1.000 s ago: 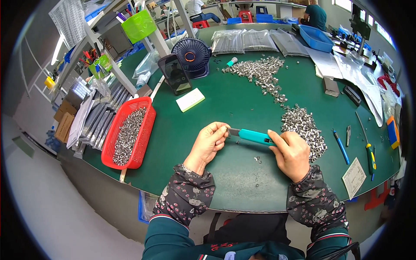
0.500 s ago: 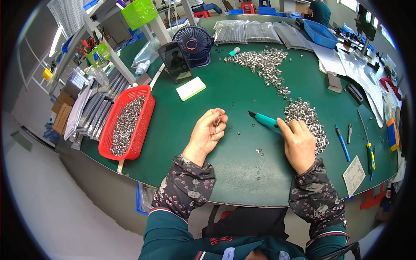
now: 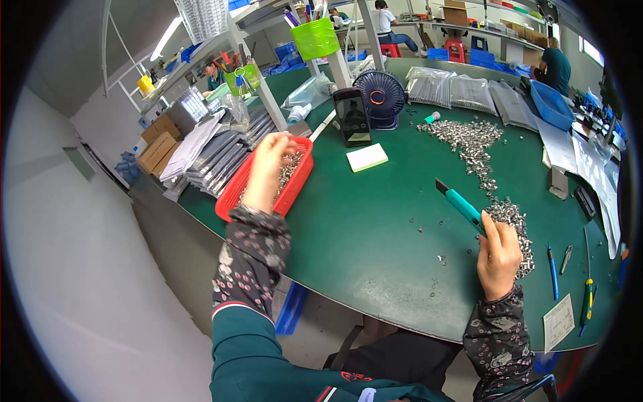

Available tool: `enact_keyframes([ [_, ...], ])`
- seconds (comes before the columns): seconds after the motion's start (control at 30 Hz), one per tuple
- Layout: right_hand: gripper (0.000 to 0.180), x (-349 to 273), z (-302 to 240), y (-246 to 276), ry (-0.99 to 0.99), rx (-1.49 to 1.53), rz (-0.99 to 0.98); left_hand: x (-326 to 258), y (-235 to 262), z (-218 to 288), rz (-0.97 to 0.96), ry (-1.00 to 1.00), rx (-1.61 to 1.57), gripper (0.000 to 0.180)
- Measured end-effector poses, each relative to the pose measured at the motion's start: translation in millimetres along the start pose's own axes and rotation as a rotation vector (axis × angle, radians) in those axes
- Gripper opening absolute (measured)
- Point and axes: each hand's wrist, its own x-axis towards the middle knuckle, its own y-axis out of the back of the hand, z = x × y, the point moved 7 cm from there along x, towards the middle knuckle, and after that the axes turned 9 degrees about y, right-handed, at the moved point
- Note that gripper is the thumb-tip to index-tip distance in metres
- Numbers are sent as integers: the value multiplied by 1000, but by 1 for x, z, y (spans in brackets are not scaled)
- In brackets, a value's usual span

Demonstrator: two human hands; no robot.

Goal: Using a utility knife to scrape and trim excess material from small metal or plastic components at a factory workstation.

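My left hand (image 3: pixel 268 173) is over the red plastic basket (image 3: pixel 299 185) at the left of the table, its fingers smeared by motion. Whether anything is in them I cannot make out. Small metal rings (image 3: pixel 290 167) fill the basket, partly hidden behind that hand. On the right, my right hand (image 3: pixel 499 258) grips a teal utility knife (image 3: pixel 462 206), its dark blade pointing away and to the left. Beside and behind this hand lies a heap of small metal rings (image 3: pixel 510 216). A larger scatter of rings (image 3: pixel 469 142) spreads farther back.
A phone (image 3: pixel 351 117) leans before a dark fan (image 3: pixel 380 99), near a white pad (image 3: pixel 367 158). At right lie a blue pen (image 3: pixel 553 271), a screwdriver (image 3: pixel 589 301) and a paper card (image 3: pixel 558 323). Bagged packs (image 3: pixel 429 87) and a blue tray (image 3: pixel 552 104) stand at the back.
My left hand has moved from the table's middle to over the red basket. The view has swung left. My right hand still holds the utility knife beside the ring heap.
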Motion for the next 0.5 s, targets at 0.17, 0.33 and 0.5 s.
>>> enact_keyframes([
  [0.17, 45, 0, 6, -2, -15, 23, 18, 11, 55, -13, -77, 83, 28, 41],
  [0.33, 45, -5, 11, 14, -185, 173, 130, -53, 49, -15, 122, -256, 300, 20],
  [0.5, 17, -48, -2, 37, -357, 294, 32, -181, -17, -35, -83, -549, 744, 14],
])
